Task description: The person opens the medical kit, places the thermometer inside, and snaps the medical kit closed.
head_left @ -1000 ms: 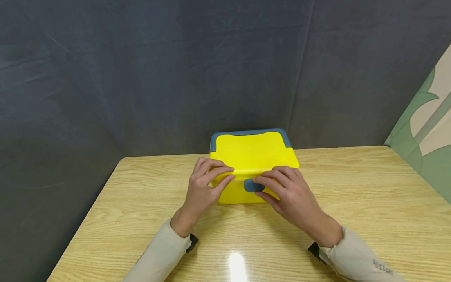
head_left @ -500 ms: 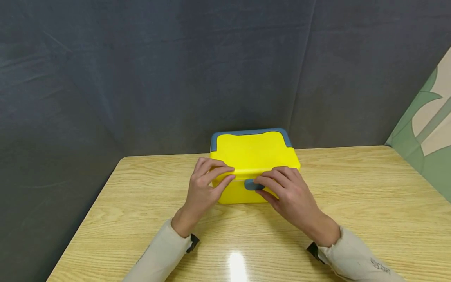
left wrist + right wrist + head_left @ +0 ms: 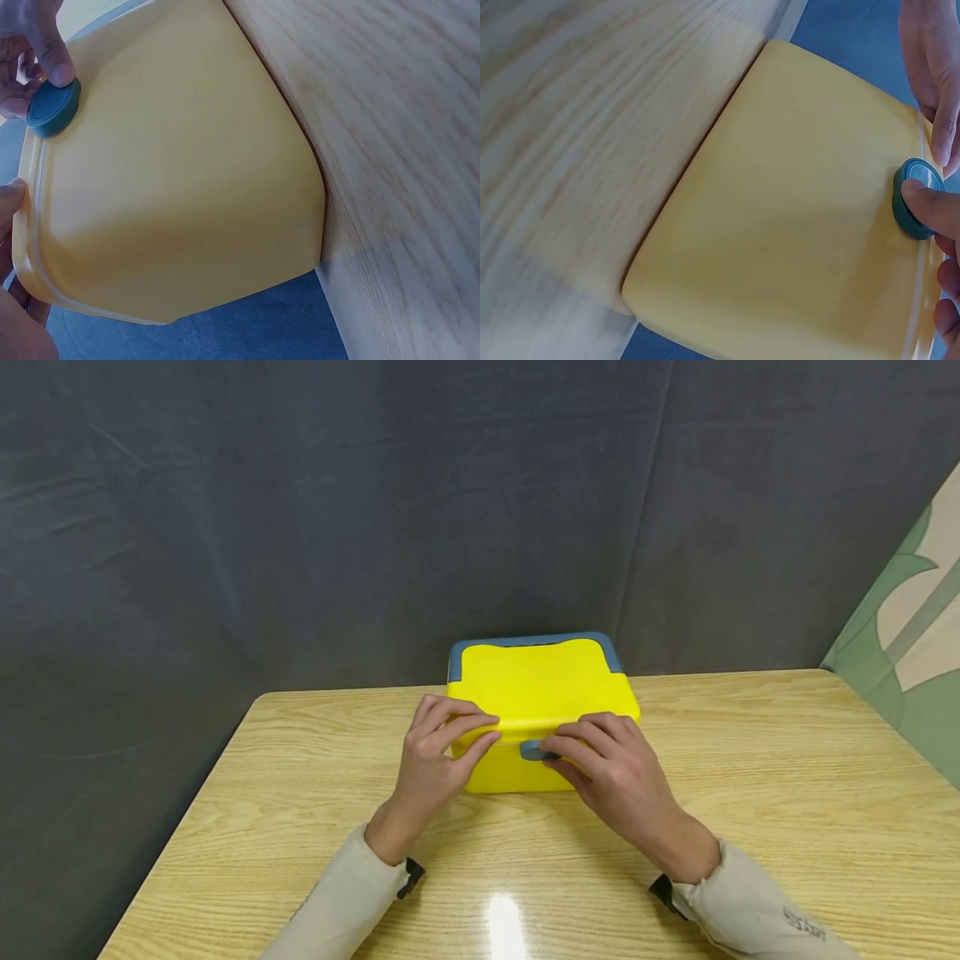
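A yellow lunch box (image 3: 551,685) with a blue handle (image 3: 525,642) lies on the table with its lid down. On its front sits an oval blue latch (image 3: 531,750), which sticks out from the wall. My right hand (image 3: 618,777) pinches this latch, the thumb (image 3: 930,204) on its lower side and the fingers above, along the lid's edge. To the left, my left hand (image 3: 435,756) pinches the front rim of the lid (image 3: 26,240) between thumb and fingers. What lies inside the lunch box is hidden.
The lunch box stands near the back edge of the wooden table (image 3: 315,793). Behind it hangs a dark grey cloth (image 3: 420,527). A wall with green leaf shapes (image 3: 892,627) rises at the right.
The blue latch has tilted outward and up from the front wall, with my right thumb moving up under it. My left hand and the lunch box stay nearly still.
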Tool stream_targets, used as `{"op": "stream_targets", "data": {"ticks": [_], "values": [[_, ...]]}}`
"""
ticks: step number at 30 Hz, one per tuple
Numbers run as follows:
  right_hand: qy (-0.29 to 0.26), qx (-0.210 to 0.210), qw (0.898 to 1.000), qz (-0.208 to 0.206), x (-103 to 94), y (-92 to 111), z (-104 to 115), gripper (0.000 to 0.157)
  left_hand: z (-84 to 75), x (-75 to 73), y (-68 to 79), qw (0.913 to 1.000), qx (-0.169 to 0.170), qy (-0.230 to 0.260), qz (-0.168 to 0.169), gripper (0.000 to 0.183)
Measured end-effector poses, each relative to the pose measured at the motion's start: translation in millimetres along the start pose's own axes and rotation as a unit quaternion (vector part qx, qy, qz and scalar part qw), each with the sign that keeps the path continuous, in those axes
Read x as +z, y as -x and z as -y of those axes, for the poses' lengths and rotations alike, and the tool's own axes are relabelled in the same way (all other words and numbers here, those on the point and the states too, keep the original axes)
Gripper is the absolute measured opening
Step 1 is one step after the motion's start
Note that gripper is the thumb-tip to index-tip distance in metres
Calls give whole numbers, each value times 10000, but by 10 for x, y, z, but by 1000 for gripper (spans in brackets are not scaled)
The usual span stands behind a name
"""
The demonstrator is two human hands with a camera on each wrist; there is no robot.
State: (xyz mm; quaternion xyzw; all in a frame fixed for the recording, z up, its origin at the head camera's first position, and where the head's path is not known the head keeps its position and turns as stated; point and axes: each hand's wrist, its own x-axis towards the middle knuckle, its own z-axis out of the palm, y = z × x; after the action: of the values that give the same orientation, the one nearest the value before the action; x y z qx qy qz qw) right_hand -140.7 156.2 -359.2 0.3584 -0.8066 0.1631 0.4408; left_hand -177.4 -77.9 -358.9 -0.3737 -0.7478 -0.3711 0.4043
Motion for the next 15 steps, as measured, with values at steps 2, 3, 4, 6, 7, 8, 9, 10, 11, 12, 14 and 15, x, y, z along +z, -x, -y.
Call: {"op": "stream_targets", "data": {"ticks": [2,3,4,6,7,8,9,10,11,12,14,15], "values": [[-21,24,10000,-23,-2,-5,2,44,3,1,1,10000,23,2,-13,22],[-28,40,10000,-26,-4,-6,3,44,4,1,2,10000,32,-2,-18,22],[-33,50,10000,-33,-6,-9,5,44,4,2,2,10000,40,-5,-24,22],[-40,66,10000,-53,-7,-10,6,45,5,3,2,10000,47,-6,-33,23],[-45,70,9999,-66,-8,-10,7,44,6,3,3,10000,39,-6,-30,23],[-46,73,9999,-69,-8,-10,8,44,4,3,2,10000,24,-4,-23,23],[-50,76,9999,-70,-8,-9,8,44,2,2,2,10000,8,1,-16,23],[-54,79,9999,-71,-7,-8,7,44,1,2,1,10000,-6,8,-10,22],[-58,82,9999,-71,-6,-6,6,44,-1,2,1,10000,-23,14,-3,22],[-63,81,9999,-68,-4,-5,6,44,-2,1,1,10000,-37,21,2,22],[-69,78,9999,-59,-1,-2,5,44,-4,2,1,10000,-49,35,0,22],[-68,77,9999,-54,0,-2,5,44,-4,2,2,10000,-49,38,-1,22]]}}
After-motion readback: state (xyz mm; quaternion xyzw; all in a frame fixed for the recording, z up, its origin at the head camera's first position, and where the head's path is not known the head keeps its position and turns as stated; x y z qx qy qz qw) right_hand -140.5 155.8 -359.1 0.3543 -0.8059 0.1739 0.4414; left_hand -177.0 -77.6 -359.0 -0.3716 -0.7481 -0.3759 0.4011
